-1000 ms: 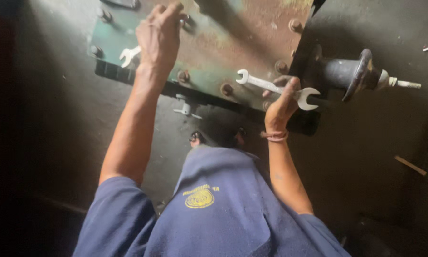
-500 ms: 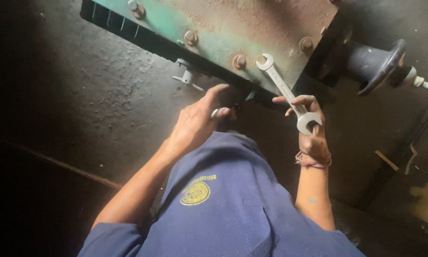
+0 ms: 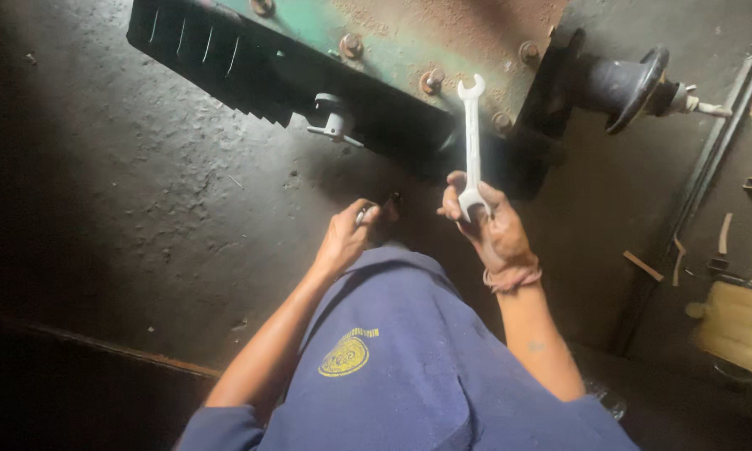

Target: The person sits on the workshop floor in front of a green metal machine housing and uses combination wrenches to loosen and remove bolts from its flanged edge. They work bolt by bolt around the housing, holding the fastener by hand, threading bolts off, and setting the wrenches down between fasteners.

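A: What does the right hand [image 3: 495,234] have?

B: One white double open-ended spanner [image 3: 472,142]. The grip is closed round its lower end, fingers wrapped about the lower jaw, and the shaft stands nearly upright above the grip, with the free upper jaw up against the rusty green cover plate [image 3: 409,33] of the machine

A: And the left hand [image 3: 347,238]?

B: Its grip is narrow, curled round one small shiny metal piece [image 3: 363,215] that pokes out at the top of the fist; too little of it shows to tell what kind of part it is. That hand sits level with the right grip and well apart from it, above the edge of the blue work garment [image 3: 409,367]

A: How many bolts on the plate?

B: I count five rusty bolt heads [image 3: 430,81] in view, all above the right grip. One lies just beside the spanner's upper jaw, another just right of its shaft. Whether the jaw sits on any of them, I cannot tell

A: Anything else near?

B: One small pale valve fitting [image 3: 332,119] juts from the dark finned body, above the left grip. One dark ribbed insulator [image 3: 631,82] with a pale tip stands up and to the right of the right grip. All rests on a stained concrete floor [image 3: 159,217]
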